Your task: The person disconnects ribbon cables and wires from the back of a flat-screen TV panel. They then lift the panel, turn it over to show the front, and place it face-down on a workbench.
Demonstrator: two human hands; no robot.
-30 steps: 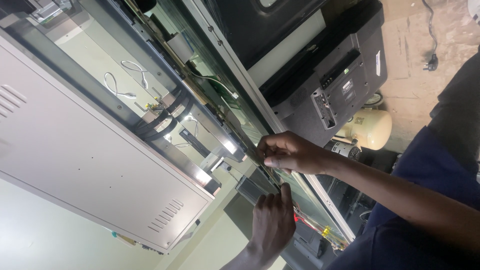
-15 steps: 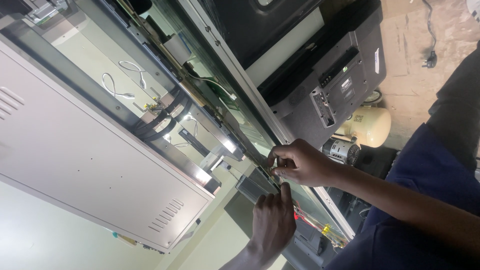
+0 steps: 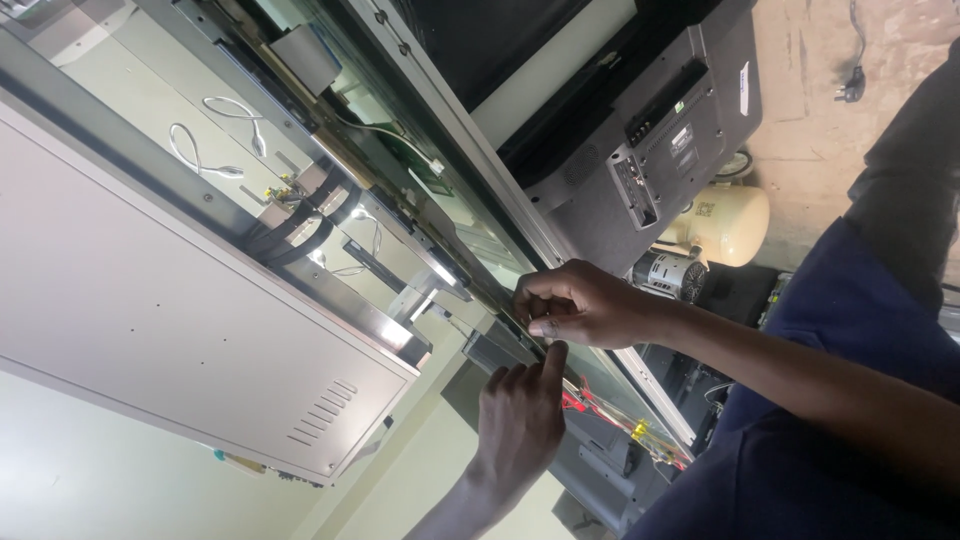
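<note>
While both hands meet at the panel's metal edge strip (image 3: 480, 290), right hand (image 3: 585, 305) grip pinching it; left hand (image 3: 520, 425) fingertip touching, grip loose.

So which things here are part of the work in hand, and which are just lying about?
In hand:
- right hand pinching the narrow strip along the opened panel
- left hand fingertips beside it

Lying about:
- dark set
- cream tank
- white looped wires
- plug on floor

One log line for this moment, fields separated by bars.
right hand: pinches edge strip | left hand: fingertip presses strip | object: opened display panel
</note>
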